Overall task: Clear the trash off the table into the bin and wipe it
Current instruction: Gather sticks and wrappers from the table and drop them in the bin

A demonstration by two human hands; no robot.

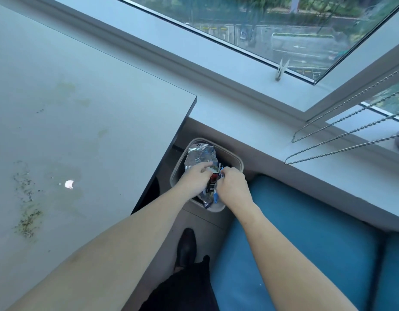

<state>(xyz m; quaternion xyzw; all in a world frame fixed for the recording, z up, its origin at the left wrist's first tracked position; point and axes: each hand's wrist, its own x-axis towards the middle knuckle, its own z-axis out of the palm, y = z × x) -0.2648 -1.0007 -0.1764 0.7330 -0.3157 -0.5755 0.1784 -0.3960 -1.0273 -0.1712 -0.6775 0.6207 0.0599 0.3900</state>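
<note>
A small beige bin [235, 162] stands on the floor between the table corner and a blue seat. A silver foil snack bag [199, 154] sticks out of it. Over the bin, my left hand [195, 178] holds the bag with curled fingers, and my right hand [233, 184] pinches a dark and blue wrapper [213, 187] beside it. The grey table [81, 122] at left carries a small white scrap [69, 184], dark crumbs [28, 218] and yellowish stains [66, 90].
A blue cushioned seat [295, 243] lies to the right of the bin. A white window sill [250, 131] runs behind, with bead chains [342, 140] hanging over it and a clothes peg [281, 69] on the window frame. My dark shoe [186, 245] stands on the floor below the bin.
</note>
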